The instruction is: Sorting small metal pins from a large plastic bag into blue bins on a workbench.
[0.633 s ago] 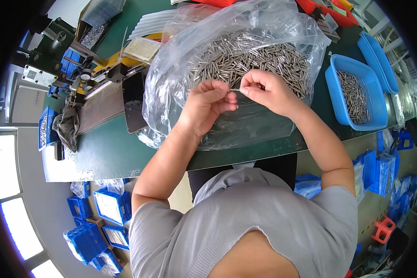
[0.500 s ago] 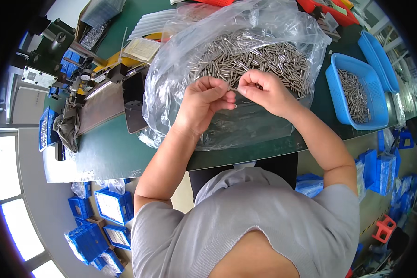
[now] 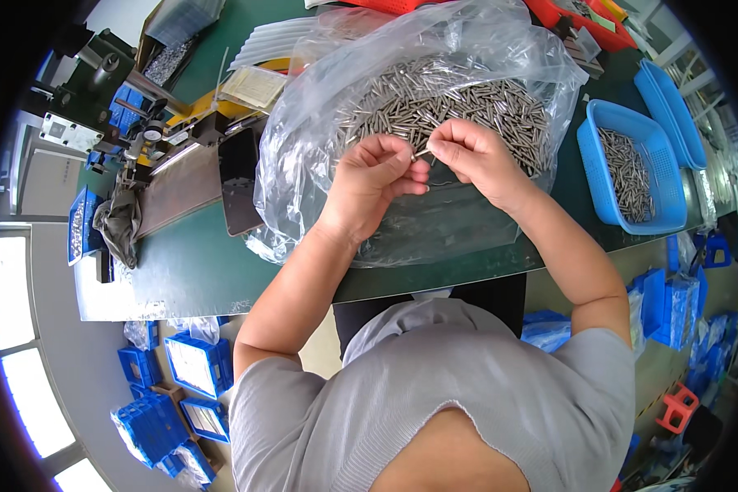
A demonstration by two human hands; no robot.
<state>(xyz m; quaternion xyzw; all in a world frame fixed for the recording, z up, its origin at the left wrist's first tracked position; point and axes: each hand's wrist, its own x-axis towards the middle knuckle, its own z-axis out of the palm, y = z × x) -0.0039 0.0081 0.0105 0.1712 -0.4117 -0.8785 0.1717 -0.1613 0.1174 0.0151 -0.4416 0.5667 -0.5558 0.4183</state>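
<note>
Above a heap of small metal pins (image 3: 488, 111) in a clear plastic bag (image 3: 291, 152), my two hands meet fingertip to fingertip. Between them shows one slim metal pin (image 3: 422, 153). My left hand (image 3: 371, 182) pinches it with thumb and forefinger, its other fingers loosely curled. On the pin's other end, the thumb and forefinger of my right hand (image 3: 480, 164) are closed. Most of the pin is covered by the fingers. To the right, a light blue plastic basket (image 3: 592, 168) holds more pins (image 3: 629, 176).
The green table (image 3: 197, 279) has a dark flat panel (image 3: 238, 176) left of the bag. Further left stand a bench machine (image 3: 107, 74), a grey cloth (image 3: 119, 225) and a small blue bin (image 3: 78, 221). A second blue basket (image 3: 672, 115) and red trays (image 3: 590, 25) lie at right and back.
Both hands have shifted slightly right. More of the pin shows between the fingertips now, and it is tilted.
</note>
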